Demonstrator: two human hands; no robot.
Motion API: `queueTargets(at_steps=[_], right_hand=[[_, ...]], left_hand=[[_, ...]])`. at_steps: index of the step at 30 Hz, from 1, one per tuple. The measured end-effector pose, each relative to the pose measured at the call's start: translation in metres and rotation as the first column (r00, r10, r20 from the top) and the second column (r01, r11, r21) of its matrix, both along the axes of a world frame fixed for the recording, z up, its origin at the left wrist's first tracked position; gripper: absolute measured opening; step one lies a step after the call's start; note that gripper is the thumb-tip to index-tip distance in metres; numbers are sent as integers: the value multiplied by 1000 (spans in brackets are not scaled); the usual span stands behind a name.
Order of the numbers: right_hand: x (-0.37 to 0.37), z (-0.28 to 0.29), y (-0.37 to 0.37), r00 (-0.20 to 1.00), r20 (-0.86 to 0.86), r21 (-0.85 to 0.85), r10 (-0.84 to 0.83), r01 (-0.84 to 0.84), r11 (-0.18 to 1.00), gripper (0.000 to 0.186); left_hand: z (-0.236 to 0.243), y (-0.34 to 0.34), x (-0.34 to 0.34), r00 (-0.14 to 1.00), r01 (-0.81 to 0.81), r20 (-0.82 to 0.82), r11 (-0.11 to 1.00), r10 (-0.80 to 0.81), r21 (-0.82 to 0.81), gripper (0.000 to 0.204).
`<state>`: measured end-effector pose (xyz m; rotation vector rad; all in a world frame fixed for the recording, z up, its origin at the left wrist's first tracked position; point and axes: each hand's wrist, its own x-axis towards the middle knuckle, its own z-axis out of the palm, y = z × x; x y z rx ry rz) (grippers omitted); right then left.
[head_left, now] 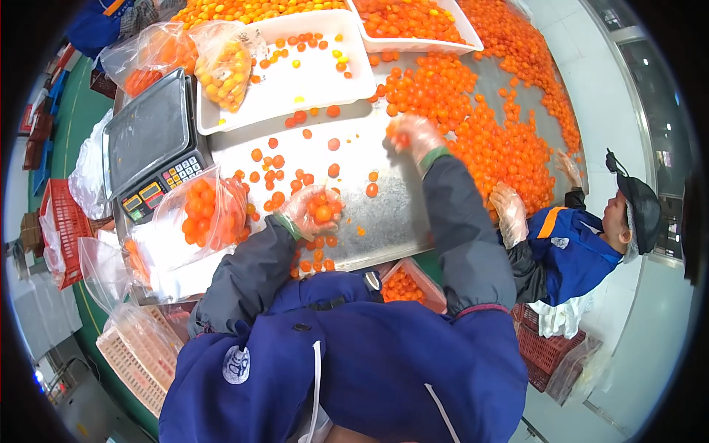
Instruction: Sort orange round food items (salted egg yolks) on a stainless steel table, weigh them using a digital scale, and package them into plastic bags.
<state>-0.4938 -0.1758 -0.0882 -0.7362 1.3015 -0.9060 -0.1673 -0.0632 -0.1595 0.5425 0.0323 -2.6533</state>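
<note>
My left hand (pixel 312 211), in a clear glove, cups several small orange fruits (pixel 322 212) over the metal table (pixel 384 229), just right of an open plastic bag of orange fruits (pixel 199 210). My right hand (pixel 415 140), also gloved, has its fingers curled round orange fruit (pixel 399 136) beside the large pile of fruit (pixel 509 159). Loose fruits (pixel 273 161) lie scattered between both hands and along the table's near edge.
A scale (pixel 148 140) stands left; a white tray (pixel 288 81) and fuller tray (pixel 406 22) sit behind. A co-worker (pixel 576 251) works at right with gloved hands on the table; another person's blue sleeve (pixel 96 26) is upper left. Crates (pixel 63 229) and a fruit container (pixel 402 284) flank me.
</note>
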Motion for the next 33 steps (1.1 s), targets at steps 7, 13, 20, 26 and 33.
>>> queueTargets(at_steps=[7,13,20,26,33], right_hand=[[3,88,-69,761,483,-178,-433,570,802,20],[72,-41,67,636,728,333,-257,-1,943,33],[104,-31,180,431,867,238,-249,80,968,62],[122,-22,193,442,877,181,-186,54,982,73],[163,-12,196,373,918,148,-136,-4,989,68]], left_hand=[[34,-4,-11,965,-204,-164,979,205,23,66],[25,-3,1,929,-260,-246,961,276,96,61],[4,11,23,897,-280,-319,952,306,125,60],[25,19,29,934,-331,-117,940,339,82,62],[105,42,34,583,330,221,20,782,-944,37]])
